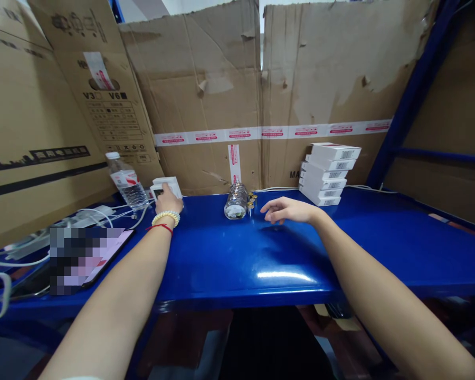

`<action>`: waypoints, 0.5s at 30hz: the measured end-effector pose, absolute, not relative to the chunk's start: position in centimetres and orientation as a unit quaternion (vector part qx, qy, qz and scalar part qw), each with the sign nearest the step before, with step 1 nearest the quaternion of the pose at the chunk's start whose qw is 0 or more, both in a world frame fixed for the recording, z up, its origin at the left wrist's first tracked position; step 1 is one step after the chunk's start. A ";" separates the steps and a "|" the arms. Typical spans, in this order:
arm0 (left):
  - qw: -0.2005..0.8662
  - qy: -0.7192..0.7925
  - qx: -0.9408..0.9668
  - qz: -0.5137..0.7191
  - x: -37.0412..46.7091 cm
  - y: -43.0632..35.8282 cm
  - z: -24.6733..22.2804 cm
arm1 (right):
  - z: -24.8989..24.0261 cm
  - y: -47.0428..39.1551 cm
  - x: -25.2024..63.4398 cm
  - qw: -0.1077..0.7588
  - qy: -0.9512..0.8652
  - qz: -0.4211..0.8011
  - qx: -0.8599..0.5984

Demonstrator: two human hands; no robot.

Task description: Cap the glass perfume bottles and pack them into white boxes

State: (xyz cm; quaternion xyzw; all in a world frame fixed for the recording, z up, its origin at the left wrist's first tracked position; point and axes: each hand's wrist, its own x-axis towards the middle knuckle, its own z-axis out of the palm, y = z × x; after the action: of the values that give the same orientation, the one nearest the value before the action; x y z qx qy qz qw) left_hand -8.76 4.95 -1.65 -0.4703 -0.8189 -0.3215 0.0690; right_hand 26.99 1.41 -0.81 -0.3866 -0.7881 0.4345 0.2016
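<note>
At the back left of the blue table, my left hand (169,200) has its fingers closed on a small white box (174,186). Part of the box is hidden behind the hand, and something dark shows beside the fingers. My right hand (284,210) hovers over the table with its fingers loosely stretched and nothing in them. Just left of its fingertips stand several small cylinders (250,202) with gold-coloured tops. Beside them is a clear ribbed plastic bottle (236,203), which seems to lie on its side.
A stack of several white boxes (325,177) stands at the back right. On the left are a water bottle (129,184), white cables (98,211) and a tablet-like screen (91,261). Cardboard (206,100) walls the back; a blue metal post (414,79) rises at right.
</note>
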 end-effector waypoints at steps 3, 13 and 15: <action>0.111 -0.824 -0.441 -0.338 -8.9 5.4 -1.9 | -0.9 1.5 27.0 0.192 -0.796 0.417 -0.395; 0.096 -0.765 -0.409 -0.489 -12.8 6.1 -1.9 | -0.6 1.3 27.1 0.164 -0.822 0.368 -0.404; 0.028 -0.722 -0.405 -0.560 -14.4 6.4 -1.9 | -0.5 1.2 27.2 0.171 -0.817 0.372 -0.406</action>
State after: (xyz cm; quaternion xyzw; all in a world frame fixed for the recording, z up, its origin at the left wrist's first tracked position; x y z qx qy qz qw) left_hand -14.45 6.43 -1.88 -0.4045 -0.7222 -0.5604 0.0281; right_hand 27.17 1.22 -0.50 -0.4060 -0.8170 0.3722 0.1707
